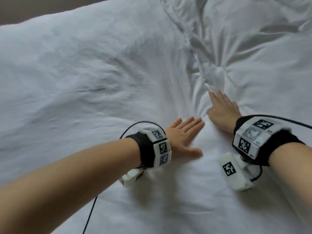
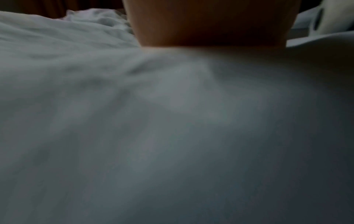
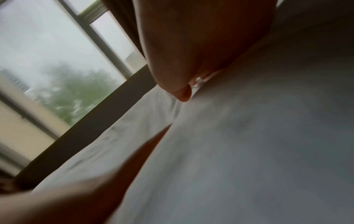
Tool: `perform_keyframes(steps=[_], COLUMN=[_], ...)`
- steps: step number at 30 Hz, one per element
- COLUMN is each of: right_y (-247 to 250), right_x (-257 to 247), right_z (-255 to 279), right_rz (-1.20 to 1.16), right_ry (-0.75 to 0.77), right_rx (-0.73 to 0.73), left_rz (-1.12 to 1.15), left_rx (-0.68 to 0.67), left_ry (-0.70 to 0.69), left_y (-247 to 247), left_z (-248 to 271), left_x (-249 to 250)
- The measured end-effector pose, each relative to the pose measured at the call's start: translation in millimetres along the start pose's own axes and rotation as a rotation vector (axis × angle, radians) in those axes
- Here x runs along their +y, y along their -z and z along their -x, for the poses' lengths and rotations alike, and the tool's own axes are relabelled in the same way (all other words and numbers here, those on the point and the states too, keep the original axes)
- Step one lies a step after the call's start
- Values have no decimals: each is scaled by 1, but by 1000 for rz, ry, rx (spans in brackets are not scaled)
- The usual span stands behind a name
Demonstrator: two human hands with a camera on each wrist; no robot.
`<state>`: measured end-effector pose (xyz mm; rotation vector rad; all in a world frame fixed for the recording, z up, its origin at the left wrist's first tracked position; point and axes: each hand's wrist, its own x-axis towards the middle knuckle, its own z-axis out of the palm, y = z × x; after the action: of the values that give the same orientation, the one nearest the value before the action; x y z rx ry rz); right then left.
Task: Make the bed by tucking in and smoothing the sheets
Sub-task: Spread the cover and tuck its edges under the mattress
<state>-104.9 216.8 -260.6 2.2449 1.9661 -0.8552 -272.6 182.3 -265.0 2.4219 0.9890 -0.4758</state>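
**Both palms flat on the sheet, pressing toward the bunched ridge**

My left fingers [image 1: 194, 123] lie straight and close together, flat on the sheet [image 1: 84, 73]; the thumb sticks out toward me. My right fingers [image 1: 222, 100] are straight too, slightly spread, with the tips reaching the foot of a ridge [image 1: 211, 71] of gathered cloth. Neither hand pinches anything. The left hand [image 1: 184, 137] and right hand [image 1: 221, 112] sit just beside each other, right one further from me. From the left wrist camera I see only the heel of the left hand [image 2: 210, 22] pressed into blurred cloth. From the right wrist camera the right hand [image 3: 191, 45] meets the sheet at a slant, with a window [image 3: 47, 60] beyond the bed's far edge.

The sheet covers the whole bed in view. It is fairly flat to my left. Ahead and to my right it is puckered, and folds radiate from the ridge, which runs away toward the far edge.

I judge this as smoothing in progress, with tucking not yet visible. The risk is that pushing straight into the ridge piles the slack higher rather than spreading it. Pressing hard with both palms so close together could also drag the flat cloth near me into new creases. The dangling cable [image 1: 91, 213] might snag a fold as I slide.
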Motion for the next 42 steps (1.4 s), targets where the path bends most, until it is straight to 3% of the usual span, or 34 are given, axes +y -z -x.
perform_keyframes(steps=[8,13,22,33,42], right_y=[-42,-70,-108,-184,-224], right_x=[14,31,70,98,114], right_z=[87,149,263,422,488], right_rz=[110,159,228,173,149], right_ry=[-31,-33,-28,-156,-157], right_rx=[-88,-143,-129,-155,-176], left_rz=[-91,-58,-85,-102,-187], left_rx=[-43,-62,-62,-120,-167], left_ry=[-96,-68,-109,-225,-267], left_y=[-64,-105,-156,-237,-271], left_z=[69,106,164,243,272], left_x=[56,91,146,236,274])
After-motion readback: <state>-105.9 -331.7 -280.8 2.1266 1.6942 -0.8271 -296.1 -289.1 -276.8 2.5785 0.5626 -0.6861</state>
